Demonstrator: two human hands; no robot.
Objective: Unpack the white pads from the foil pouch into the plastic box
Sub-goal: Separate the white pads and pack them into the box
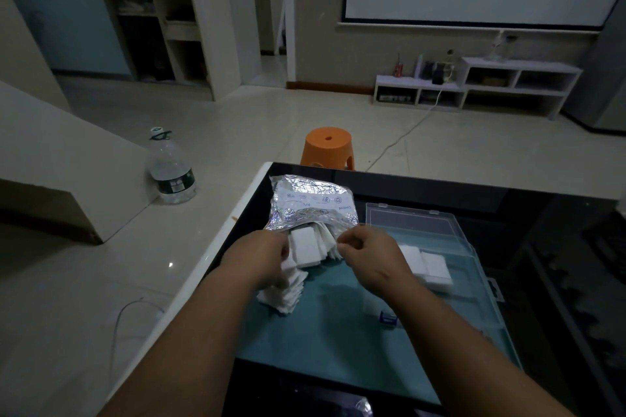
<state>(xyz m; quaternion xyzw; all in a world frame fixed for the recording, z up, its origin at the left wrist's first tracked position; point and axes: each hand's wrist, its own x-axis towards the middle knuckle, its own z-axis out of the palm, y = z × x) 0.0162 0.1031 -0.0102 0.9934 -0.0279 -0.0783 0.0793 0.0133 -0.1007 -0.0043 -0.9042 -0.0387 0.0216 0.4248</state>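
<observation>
A crumpled silver foil pouch lies on the dark table, its mouth toward me with white pads sticking out. My left hand is closed on a bundle of these pads at the pouch mouth, and a fanned stack of pads lies under it. My right hand pinches the thin edges of pads at the right side of the pouch mouth. The clear plastic box sits open to the right, with two white pads inside, partly hidden by my right wrist.
A teal mat covers the table under my arms. The box's lid stands open behind it. The table's white left edge drops to the tiled floor. An orange stool and a big water bottle stand beyond.
</observation>
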